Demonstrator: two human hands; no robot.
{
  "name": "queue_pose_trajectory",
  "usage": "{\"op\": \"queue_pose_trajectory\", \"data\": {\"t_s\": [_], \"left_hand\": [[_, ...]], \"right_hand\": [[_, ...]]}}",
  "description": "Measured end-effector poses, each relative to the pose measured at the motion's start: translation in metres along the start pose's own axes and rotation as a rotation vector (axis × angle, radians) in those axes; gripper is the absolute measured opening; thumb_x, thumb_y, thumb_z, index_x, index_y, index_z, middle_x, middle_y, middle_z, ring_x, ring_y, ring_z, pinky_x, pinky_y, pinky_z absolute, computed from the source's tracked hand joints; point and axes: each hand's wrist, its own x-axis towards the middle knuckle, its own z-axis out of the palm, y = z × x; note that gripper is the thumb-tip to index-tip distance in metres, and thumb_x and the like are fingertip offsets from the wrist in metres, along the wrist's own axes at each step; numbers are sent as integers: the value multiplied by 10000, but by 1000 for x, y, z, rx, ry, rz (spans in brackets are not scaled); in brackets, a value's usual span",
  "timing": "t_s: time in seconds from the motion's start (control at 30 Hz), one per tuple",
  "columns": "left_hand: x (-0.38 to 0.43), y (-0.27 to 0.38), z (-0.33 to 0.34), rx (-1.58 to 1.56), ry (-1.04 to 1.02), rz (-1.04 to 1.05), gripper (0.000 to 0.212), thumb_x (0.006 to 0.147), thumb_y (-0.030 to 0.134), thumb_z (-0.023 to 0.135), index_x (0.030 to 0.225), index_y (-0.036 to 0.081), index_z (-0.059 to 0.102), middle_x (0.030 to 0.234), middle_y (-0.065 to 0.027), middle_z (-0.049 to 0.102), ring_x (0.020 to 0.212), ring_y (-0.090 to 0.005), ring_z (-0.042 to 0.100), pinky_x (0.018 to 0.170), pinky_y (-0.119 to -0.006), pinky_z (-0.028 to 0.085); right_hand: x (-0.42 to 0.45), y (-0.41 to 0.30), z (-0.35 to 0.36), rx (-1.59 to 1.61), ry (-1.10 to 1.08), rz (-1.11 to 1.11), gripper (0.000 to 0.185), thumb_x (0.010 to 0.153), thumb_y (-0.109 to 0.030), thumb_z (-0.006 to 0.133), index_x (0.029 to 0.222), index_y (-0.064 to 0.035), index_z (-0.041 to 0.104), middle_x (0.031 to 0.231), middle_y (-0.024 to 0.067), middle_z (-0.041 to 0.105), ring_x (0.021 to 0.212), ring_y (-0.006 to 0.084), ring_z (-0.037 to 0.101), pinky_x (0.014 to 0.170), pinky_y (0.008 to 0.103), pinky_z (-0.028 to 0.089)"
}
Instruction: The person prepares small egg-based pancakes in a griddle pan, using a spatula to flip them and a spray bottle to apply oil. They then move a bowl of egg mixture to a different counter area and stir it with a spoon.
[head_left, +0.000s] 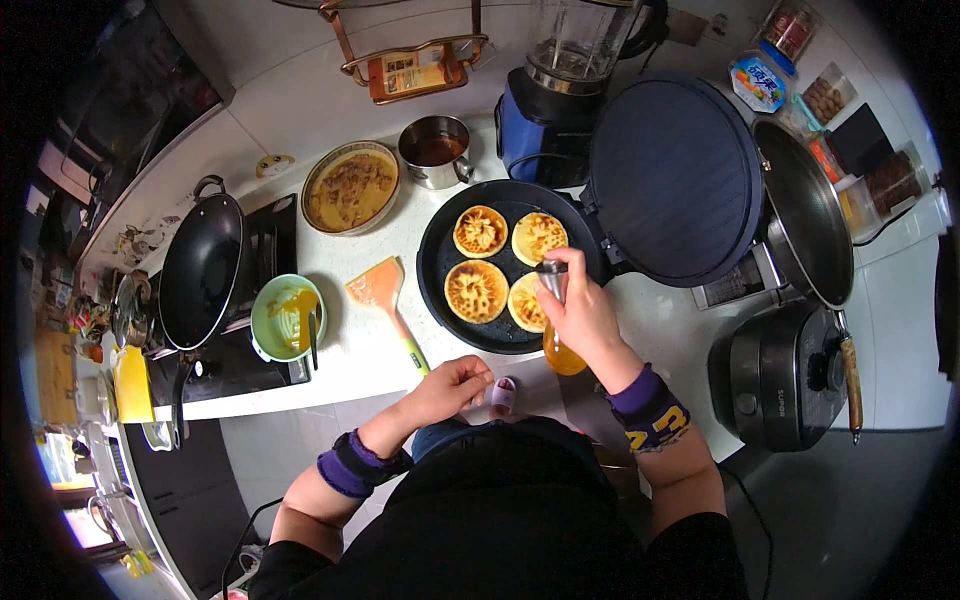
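My right hand (581, 315) grips the metal top of a glass oil bottle (564, 354) with amber liquid in it. It hovers over the right front part of an open electric griddle (442, 319). Several round flatbreads lie on the black plate, browned on top. One browned flatbread (476, 291) is at the front left, and a paler one (525, 304) at the front right is partly hidden by my hand. My left hand (450, 388) is loosely curled at the counter's front edge, apparently holding nothing. Close by lies an orange spatula (375, 285) with a green handle end.
The griddle's raised lid (675, 180) leans right, beside a frying pan (806, 210) and a Supor cooker (780, 382). Behind stand a blender (551, 112), a steel cup (433, 154) and a bowl of filling (352, 187). Left are a green bowl (281, 300) and a black wok (202, 270).
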Motion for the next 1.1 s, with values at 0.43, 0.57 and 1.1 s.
{"op": "queue_pose_trajectory", "data": {"t_s": [0.43,0.57,1.1], "left_hand": [[25,37,20,85,-131,95,166,975,225,520,942,67,559,704,49,544,626,-30,449,563,-191,372],[28,47,25,100,-155,104,167,977,191,519,930,37,563,725,39,552,675,-33,496,610,-199,404],[85,71,77,227,-385,79,140,979,185,499,967,58,556,725,17,563,628,-44,476,563,-198,398]], "right_hand": [[-20,15,-40,6,132,46,458,851,-219,668,1234,-130,435,709,78,587,556,235,592,515,354,452],[-66,54,-57,75,294,110,547,845,-213,675,1290,-74,389,887,106,625,637,220,610,596,335,489],[-114,227,-94,166,844,261,502,885,-69,609,1299,-73,325,1118,122,530,1023,193,551,890,308,448]]}}
